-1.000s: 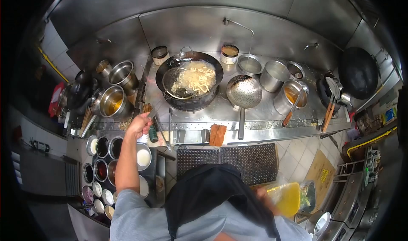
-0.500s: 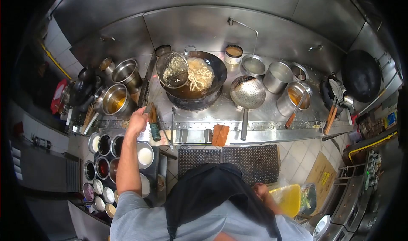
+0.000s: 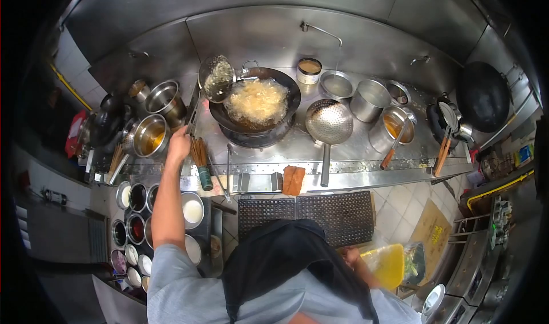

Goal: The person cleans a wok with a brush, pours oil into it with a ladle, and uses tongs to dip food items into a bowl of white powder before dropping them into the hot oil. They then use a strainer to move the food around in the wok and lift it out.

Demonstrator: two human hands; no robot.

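Note:
My left hand is closed around the handle of a round mesh strainer. The strainer is tilted over the left rim of a black wok, with pale bits clinging inside it. In the wok, pale noodle-like food bubbles in liquid. Near my left wrist, a bamboo wok brush with a green-wrapped handle lies on the stove's front ledge. My right hand hangs low at my side, beside a yellow basket. Its fingers look curled, and anything in them is hidden.
A perforated ladle rests right of the wok, near a tall metal pot and a pot of amber liquid. A folded brown cloth lies on the front edge. Seasoning bowls stand lower left. A rubber mat covers the floor.
My left hand has moved slightly up and left, tipping the strainer away to the left. The noodle-like strands have spread out in the wok, and the bubbling is stronger.

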